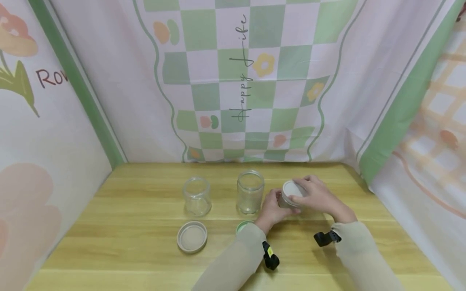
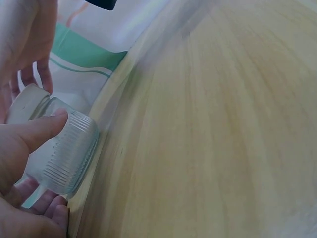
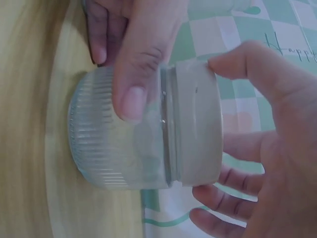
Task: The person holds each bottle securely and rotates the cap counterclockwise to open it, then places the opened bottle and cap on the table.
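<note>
A ribbed clear glass jar [image 3: 99,153] is at the right of the table, with a white lid [image 3: 198,134] over its mouth. My left hand [image 1: 273,210] grips the jar's body, thumb along one side and fingers round the other. From above, my right hand [image 1: 319,196] holds the lid by its rim, thumb and fingertips spread around it. In the left wrist view the jar's base is right at the tabletop. Just left of my left hand stands a taller glass jar [image 1: 250,196] with no lid on it.
A shorter lidless glass jar [image 1: 197,198] stands farther left. In front of it lies a beige lid [image 1: 192,237]. A green lid [image 1: 243,226] is partly hidden by the left sleeve. Patterned cloth [image 1: 251,81] hangs behind the wooden table [image 1: 127,226] and at both sides.
</note>
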`<state>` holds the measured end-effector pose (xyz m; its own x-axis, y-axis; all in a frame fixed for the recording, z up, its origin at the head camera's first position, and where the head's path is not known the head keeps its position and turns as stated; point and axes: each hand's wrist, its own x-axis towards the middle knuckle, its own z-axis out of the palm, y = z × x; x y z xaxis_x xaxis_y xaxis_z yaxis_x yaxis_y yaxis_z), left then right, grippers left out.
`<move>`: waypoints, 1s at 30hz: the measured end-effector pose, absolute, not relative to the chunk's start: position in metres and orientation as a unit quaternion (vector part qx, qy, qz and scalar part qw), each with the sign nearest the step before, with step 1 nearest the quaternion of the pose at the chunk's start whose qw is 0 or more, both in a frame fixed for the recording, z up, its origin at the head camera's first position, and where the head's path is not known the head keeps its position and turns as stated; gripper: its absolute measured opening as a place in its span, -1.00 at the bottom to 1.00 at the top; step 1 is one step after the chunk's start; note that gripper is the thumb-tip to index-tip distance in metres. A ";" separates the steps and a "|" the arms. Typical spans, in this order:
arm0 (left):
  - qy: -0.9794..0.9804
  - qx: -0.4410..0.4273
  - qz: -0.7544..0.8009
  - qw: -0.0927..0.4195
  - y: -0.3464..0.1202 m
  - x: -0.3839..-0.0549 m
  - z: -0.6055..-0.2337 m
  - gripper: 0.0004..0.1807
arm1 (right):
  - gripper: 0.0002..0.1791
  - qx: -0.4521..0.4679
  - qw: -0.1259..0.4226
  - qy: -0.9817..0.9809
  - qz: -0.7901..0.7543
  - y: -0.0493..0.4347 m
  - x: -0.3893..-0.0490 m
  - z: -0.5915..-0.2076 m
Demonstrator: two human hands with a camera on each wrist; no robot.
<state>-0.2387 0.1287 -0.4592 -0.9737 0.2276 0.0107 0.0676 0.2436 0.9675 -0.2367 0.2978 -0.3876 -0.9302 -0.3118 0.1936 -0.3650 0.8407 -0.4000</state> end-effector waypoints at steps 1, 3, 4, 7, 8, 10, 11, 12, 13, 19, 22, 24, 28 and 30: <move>0.784 0.094 0.609 0.067 0.128 -0.239 -0.459 -0.21 | -0.25 0.183 0.056 -0.956 0.224 0.299 -0.238 -0.387; 0.783 0.095 0.610 0.068 0.128 -0.240 -0.458 -0.21 | -0.26 0.199 0.048 -0.951 0.231 0.302 -0.241 -0.386; 0.783 0.095 0.611 0.069 0.128 -0.240 -0.458 -0.21 | -0.27 0.204 0.041 -0.949 0.237 0.303 -0.242 -0.386; 0.781 0.095 0.614 0.071 0.128 -0.240 -0.458 -0.20 | -0.28 0.219 0.022 -0.940 0.259 0.307 -0.246 -0.386; 0.781 0.094 0.614 0.071 0.128 -0.240 -0.458 -0.20 | -0.27 0.227 0.017 -0.937 0.264 0.308 -0.247 -0.387; 0.780 0.094 0.614 0.073 0.129 -0.240 -0.459 -0.19 | -0.23 0.235 0.007 -0.933 0.274 0.310 -0.248 -0.387; 0.780 0.094 0.615 0.074 0.128 -0.240 -0.459 -0.18 | -0.21 0.238 0.002 -0.930 0.279 0.311 -0.248 -0.387; 0.779 0.094 0.616 0.076 0.128 -0.239 -0.459 -0.18 | -0.19 0.242 -0.003 -0.929 0.281 0.312 -0.248 -0.387; 0.778 0.093 0.617 0.077 0.128 -0.239 -0.459 -0.18 | -0.17 0.245 -0.009 -0.927 0.283 0.312 -0.249 -0.387; 0.770 0.095 0.625 0.083 0.127 -0.237 -0.457 -0.19 | -0.13 0.252 -0.027 -0.927 0.275 0.313 -0.249 -0.386; 0.769 0.096 0.626 0.085 0.126 -0.237 -0.456 -0.19 | -0.12 0.255 -0.029 -0.927 0.275 0.313 -0.250 -0.386; 0.770 0.095 0.626 0.085 0.126 -0.237 -0.456 -0.19 | -0.12 0.257 -0.031 -0.926 0.275 0.313 -0.251 -0.386; 0.775 0.096 0.619 0.084 0.126 -0.239 -0.458 -0.19 | -0.12 0.260 -0.030 -0.924 0.280 0.313 -0.250 -0.386; 0.775 0.097 0.619 0.084 0.126 -0.240 -0.460 -0.18 | -0.11 0.257 -0.024 -0.923 0.284 0.312 -0.249 -0.386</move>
